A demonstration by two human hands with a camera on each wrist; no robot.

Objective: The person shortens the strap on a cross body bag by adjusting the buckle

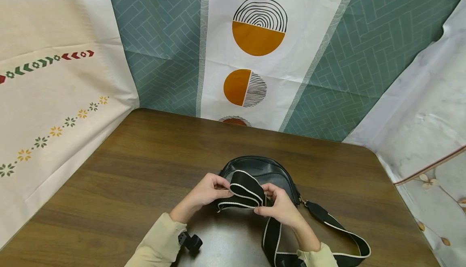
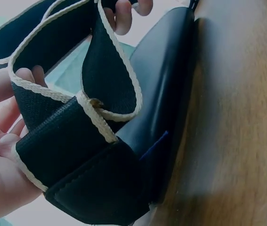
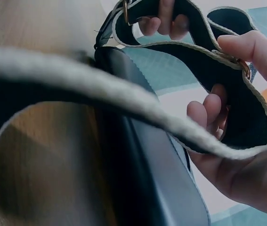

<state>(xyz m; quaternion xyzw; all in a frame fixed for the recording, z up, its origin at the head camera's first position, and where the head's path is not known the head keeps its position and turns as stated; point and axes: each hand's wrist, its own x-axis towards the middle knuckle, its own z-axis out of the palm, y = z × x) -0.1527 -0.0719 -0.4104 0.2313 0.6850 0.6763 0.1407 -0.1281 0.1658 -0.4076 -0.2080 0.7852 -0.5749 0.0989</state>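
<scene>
A black half-round shoulder bag (image 1: 251, 164) lies on the table with its rounded edge away from me. Its wide black strap with cream edging (image 1: 243, 183) is folded into loops above the near side of the bag. My left hand (image 1: 205, 192) grips the loops from the left, thumb and fingers on the band. From the right, my right hand (image 1: 282, 209) pinches the strap, its thumb beside a gold-coloured slider (image 3: 245, 70) in the right wrist view. A black end tab (image 2: 100, 186) hangs near the left palm in the left wrist view.
The remaining strap (image 1: 358, 244) curves over the brown wooden table (image 1: 138, 170) on the right, joined to the bag by a metal clasp (image 1: 301, 200). Patterned cloths (image 1: 164, 48) hang behind the table and along both sides.
</scene>
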